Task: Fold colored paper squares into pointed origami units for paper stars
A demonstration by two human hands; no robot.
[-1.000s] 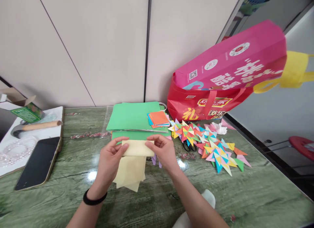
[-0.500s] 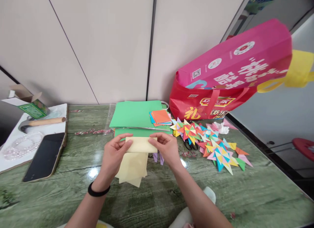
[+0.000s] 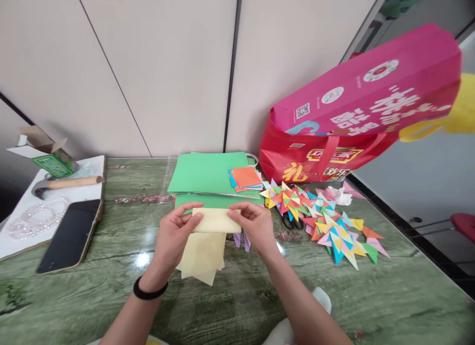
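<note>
Up-right of the right hand (image 3: 258, 227), a boxy glossy red carrier bag (image 3: 276, 152) is showing a big gold 礼 (image 3: 296, 172) plus 欢乐 (image 3: 338, 172). Above that, a boxy pink carrier bag (image 3: 365, 91) is flashing white Chinese characters (image 3: 394, 105) I'm not cracking; both are carrying QR codes (image 3: 303, 111). Left of the left hand (image 3: 175, 230), a green-and-white cardboard box (image 3: 54, 165) is wearing unreadably tiny print.

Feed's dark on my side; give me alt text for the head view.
The left hand and right hand pinch a cream paper strip by its ends, above cream sheets. Green sheets lie beyond; colorful paper stars lie right.
</note>
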